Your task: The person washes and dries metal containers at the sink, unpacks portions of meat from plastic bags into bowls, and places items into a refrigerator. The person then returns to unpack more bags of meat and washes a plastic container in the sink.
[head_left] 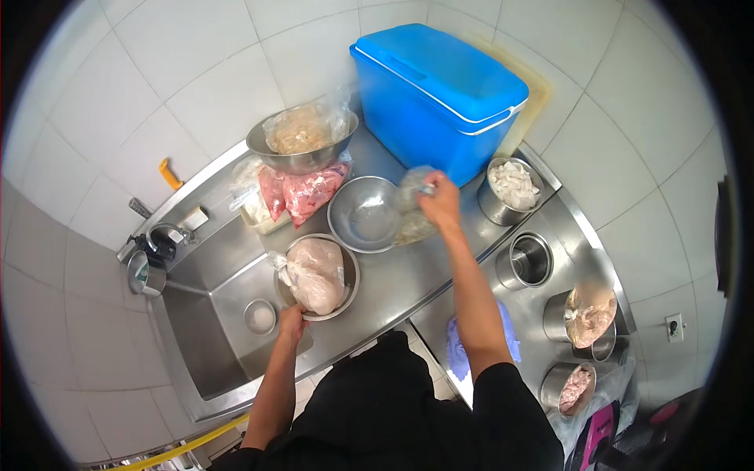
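My left hand (293,323) is closed on the near left rim of a steel bowl (353,276), which stands at the sink's right edge. In that bowl lies a knotted clear bag of pale meat (316,271), perhaps poultry. My right hand (440,202) pinches the top of a clear plastic bag (416,224) with greyish-green contents, too blurred to name. That bag hangs beside the right rim of a second steel bowl (365,213), whose inside shows bare metal. Whether the bag touches the rim I cannot tell.
A blue cooler (440,86) stands against the back wall. Bags of pink meat (302,191) lie below another filled steel bowl (302,162). The sink (192,345) is at left. On the right are a pot of white pieces (514,186), several steel containers and a purple cloth (458,349).
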Available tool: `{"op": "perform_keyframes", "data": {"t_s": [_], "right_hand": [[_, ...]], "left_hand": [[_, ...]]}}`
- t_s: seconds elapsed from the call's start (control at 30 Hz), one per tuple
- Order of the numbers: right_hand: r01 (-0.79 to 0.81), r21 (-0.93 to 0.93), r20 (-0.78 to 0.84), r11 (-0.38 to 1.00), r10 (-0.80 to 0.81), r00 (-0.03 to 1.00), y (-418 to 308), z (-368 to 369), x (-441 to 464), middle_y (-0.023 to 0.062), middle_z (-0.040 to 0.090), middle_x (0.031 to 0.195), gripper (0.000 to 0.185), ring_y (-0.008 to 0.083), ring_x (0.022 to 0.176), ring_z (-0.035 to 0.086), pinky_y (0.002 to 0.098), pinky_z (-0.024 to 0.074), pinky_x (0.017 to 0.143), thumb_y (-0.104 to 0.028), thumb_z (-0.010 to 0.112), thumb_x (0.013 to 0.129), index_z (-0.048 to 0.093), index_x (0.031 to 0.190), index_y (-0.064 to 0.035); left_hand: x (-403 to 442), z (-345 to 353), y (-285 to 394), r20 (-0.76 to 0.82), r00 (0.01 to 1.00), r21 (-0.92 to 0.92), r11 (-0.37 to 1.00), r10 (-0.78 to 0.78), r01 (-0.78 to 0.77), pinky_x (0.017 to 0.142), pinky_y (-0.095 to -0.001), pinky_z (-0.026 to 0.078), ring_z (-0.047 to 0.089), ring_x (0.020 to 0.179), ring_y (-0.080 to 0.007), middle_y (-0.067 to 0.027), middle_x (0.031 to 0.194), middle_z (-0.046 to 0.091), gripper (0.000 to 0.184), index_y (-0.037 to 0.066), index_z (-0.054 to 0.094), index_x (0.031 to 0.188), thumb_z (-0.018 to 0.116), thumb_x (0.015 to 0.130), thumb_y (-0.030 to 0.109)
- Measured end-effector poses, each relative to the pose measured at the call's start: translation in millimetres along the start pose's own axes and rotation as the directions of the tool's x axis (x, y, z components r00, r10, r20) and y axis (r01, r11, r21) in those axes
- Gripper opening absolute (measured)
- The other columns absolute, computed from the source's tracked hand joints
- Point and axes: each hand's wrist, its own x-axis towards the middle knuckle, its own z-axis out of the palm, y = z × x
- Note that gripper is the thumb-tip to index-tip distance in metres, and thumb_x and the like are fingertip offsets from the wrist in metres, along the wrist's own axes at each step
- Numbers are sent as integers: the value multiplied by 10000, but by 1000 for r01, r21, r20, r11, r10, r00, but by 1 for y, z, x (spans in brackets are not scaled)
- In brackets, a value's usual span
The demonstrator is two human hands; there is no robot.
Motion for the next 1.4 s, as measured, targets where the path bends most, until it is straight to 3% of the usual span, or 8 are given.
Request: {"op": "perform_keyframes", "data": {"t_s": [0.2, 0.37, 0.43, 0.5, 0.73, 1.07, 1.27, 1.4], "right_hand": [[-38, -118, 318, 992, 74, 945, 1, 93, -21, 150, 623, 919, 279, 324, 853, 607, 403, 472, 740, -94, 667, 628, 551, 879, -60], [340, -380, 176, 860, -293, 940, -30, 137, -94, 191, 529, 1116, 466, 363, 1043, 526, 462, 458, 808, -102, 665, 662, 511, 1101, -73], [180, 45, 474, 983, -180, 862, -54, 157, -130, 230, 501, 1121, 553, 424, 1082, 482, 505, 446, 822, -141, 673, 681, 452, 1182, -60], [152, -190, 652, 970, 9, 758, -97, 153, -165, 231, 491, 1138, 594, 428, 1055, 506, 498, 457, 819, -167, 675, 678, 422, 1200, -42], [84, -123, 404, 989, -28, 914, -86, 176, -127, 205, 616, 775, 166, 373, 810, 598, 422, 480, 766, -82, 583, 652, 607, 807, -28], [305, -135, 18, 943, -306, 952, -115, 93, -35, 155, 584, 884, 222, 343, 834, 575, 423, 456, 736, -13, 574, 682, 591, 902, -40], [469, -257, 614, 845, -232, 754, -81, 179, -180, 177, 510, 1016, 488, 400, 940, 538, 492, 454, 779, -115, 657, 675, 482, 1131, -114], [392, -355, 577, 849, -131, 806, -68, 221, -218, 235, 456, 1160, 613, 434, 976, 539, 500, 460, 792, -174, 687, 674, 416, 1222, -117]], "left_hand": [[-4, -3, 1, 30, 998, 80, 995, 49, -51, 524, -321, 551, 645, 662, -243, -182, 860, 632, 290, -132, 545, 979, 529, 763, 61], [-17, 3, 3, -23, 995, 143, 986, 95, -90, 568, -312, 551, 645, 722, -226, -155, 889, 638, 297, -94, 563, 999, 530, 777, 100], [-22, 7, 7, -23, 993, 117, 987, 115, -112, 576, -308, 548, 644, 719, -222, -146, 894, 635, 324, -77, 544, 1036, 546, 770, 109], [-24, 11, 11, -91, 992, 134, 988, 84, -71, 560, -310, 547, 641, 708, -221, -148, 888, 629, 369, -99, 500, 1061, 554, 761, 109], [-6, 2, -2, -79, 988, 158, 980, 136, -122, 508, -311, 540, 642, 631, -235, -190, 813, 628, 331, -148, 541, 947, 565, 732, 103], [-15, 7, 6, -107, 986, 152, 982, 131, -114, 483, -311, 522, 618, 626, -238, -189, 840, 611, 373, -146, 527, 957, 585, 689, 107], [-19, 6, 5, -102, 977, 186, 969, 186, -165, 454, -273, 488, 579, 511, -188, -127, 664, 606, 219, -93, 580, 759, 560, 699, 116], [-8, 0, -5, -36, 973, 163, 962, 226, -217, 453, -271, 485, 559, 489, -186, -102, 592, 578, 217, -56, 574, 616, 552, 697, 144]]}}
